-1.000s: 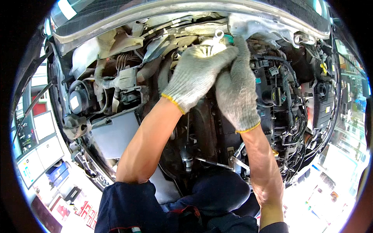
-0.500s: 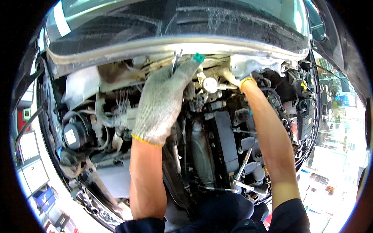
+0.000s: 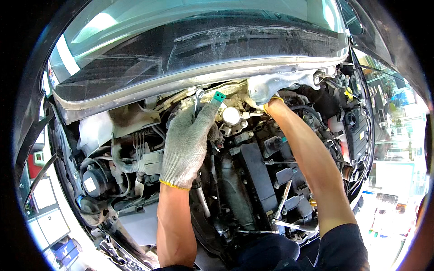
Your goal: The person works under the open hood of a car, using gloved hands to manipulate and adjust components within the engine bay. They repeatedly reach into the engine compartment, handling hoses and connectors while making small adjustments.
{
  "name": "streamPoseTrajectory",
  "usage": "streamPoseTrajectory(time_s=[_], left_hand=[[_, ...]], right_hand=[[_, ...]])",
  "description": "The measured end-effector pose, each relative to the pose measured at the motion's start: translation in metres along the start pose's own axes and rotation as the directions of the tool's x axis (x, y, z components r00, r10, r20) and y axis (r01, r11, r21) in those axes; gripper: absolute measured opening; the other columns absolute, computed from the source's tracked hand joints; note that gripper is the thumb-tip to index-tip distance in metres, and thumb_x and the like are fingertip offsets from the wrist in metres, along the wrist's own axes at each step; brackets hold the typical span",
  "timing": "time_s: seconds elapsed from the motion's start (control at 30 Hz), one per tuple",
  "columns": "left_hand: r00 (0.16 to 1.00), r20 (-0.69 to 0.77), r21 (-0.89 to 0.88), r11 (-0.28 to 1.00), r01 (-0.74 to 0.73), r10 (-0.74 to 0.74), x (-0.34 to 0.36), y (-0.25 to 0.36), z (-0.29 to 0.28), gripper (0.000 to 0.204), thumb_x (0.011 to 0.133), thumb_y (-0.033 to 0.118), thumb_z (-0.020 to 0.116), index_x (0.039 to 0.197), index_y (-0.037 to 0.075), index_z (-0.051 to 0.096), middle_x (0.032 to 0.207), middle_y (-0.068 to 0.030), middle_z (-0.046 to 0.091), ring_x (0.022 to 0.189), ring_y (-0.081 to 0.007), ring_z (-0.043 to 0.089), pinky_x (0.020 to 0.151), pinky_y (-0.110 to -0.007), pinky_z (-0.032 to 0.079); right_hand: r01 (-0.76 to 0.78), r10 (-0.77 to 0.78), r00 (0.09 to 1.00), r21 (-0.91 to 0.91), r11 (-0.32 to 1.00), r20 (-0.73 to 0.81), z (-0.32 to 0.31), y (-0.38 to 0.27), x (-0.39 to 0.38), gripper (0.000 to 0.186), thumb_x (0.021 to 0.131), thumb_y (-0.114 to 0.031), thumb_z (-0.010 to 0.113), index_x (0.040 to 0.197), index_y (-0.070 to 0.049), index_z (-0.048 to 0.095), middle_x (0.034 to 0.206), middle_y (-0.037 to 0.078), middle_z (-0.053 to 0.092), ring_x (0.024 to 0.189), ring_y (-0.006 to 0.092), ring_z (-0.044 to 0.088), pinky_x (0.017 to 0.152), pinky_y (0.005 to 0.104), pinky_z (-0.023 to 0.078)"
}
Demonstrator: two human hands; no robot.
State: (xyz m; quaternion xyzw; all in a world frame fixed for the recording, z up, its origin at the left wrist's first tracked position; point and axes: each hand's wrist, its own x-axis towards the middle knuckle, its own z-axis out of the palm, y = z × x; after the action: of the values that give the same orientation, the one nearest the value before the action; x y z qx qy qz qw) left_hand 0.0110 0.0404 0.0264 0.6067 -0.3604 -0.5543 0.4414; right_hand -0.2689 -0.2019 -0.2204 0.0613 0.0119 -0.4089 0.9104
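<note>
My left hand (image 3: 187, 140), in a grey knit glove with a yellow cuff edge, is closed at the back of the engine bay. A steel wrench (image 3: 198, 100) sticks up from its grip, the ring end showing. At the glove's tip is a green block (image 3: 219, 96) with two dark holes; I cannot tell what it belongs to. My right hand (image 3: 272, 103) reaches in below a silver metal shield (image 3: 266, 88). Only its yellow cuff and wrist show clearly; the fingers are hidden. Between the hands sits a round white-topped part (image 3: 231, 116).
A long black engine cover (image 3: 258, 174) lies between my forearms. A steel ratchet handle (image 3: 284, 198) rests among the black parts at right. The windshield base (image 3: 190, 74) bounds the far side. A round black reservoir (image 3: 96, 177) stands at left.
The whole view has shifted, so the engine bay sits lower and farther left. My right hand has gone slightly deeper beneath the shield. My left hand still grips the wrench.
</note>
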Motion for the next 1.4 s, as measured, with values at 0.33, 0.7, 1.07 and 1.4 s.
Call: streamPoseTrajectory(time_s=[0.33, 0.7, 1.07, 1.4], left_hand=[[0.999, 0.02, 0.079, 0.997, -0.026, 0.024, 0.0, 0.01, 0.016, 0.05, 0.098, 0.045, 0.064, 0.077, 0.0, 0.064, 0.064, -0.0017, 0.056, 0.064, -0.0108, 0.05, 0.063, -0.029, 0.039], [0.999, -0.039, 0.041, 0.999, -0.018, 0.02, -0.015, 0.013, 0.018, 0.038, 0.097, 0.046, 0.065, 0.088, 0.01, 0.064, 0.068, 0.003, 0.058, 0.053, -0.002, 0.042, 0.049, -0.019, 0.028], [0.954, -0.21, 0.061, 0.977, -0.203, 0.212, 0.016, 0.004, 0.013, 0.047, 0.098, 0.048, 0.065, 0.076, 0.006, 0.065, 0.064, 0.002, 0.055, 0.059, -0.0073, 0.045, 0.056, -0.027, 0.035], [0.976, -0.186, 0.061, 0.993, -0.105, 0.115, 0.012, 0.007, 0.016, 0.053, 0.101, 0.049, 0.059, 0.075, 0.003, 0.063, 0.063, -0.0027, 0.056, 0.061, -0.0117, 0.05, 0.061, -0.032, 0.042]], right_hand=[[-0.181, -0.014, 0.983, 0.983, -0.002, 0.181, 0.035, 0.021, -0.003, 0.043, 0.107, -0.035, 0.038, 0.138, -0.011, 0.058, 0.138, 0.007, 0.061, 0.125, 0.0231, 0.058, 0.11, 0.0383, 0.045], [0.287, -0.393, 0.84, -0.92, -0.266, 0.375, 0.001, 0.042, 0.008, 0.046, 0.095, -0.031, 0.051, 0.135, -0.009, 0.055, 0.132, 0.01, 0.059, 0.12, 0.0238, 0.056, 0.107, 0.0378, 0.044], [-0.424, -0.5, 0.86, -0.404, -0.81, 0.099, 0.09, 0.084, -0.002, 0.055, 0.108, -0.04, 0.037, 0.153, -0.01, 0.038, 0.158, 0.012, 0.038, 0.144, 0.0251, 0.037, 0.124, 0.0407, 0.024], [-0.489, -0.493, 0.87, -0.08, -0.869, 0.035, 0.077, 0.072, 0.006, 0.06, 0.086, -0.032, 0.064, 0.139, -0.008, 0.055, 0.144, 0.016, 0.053, 0.135, 0.0306, 0.046, 0.117, 0.042, 0.032]])
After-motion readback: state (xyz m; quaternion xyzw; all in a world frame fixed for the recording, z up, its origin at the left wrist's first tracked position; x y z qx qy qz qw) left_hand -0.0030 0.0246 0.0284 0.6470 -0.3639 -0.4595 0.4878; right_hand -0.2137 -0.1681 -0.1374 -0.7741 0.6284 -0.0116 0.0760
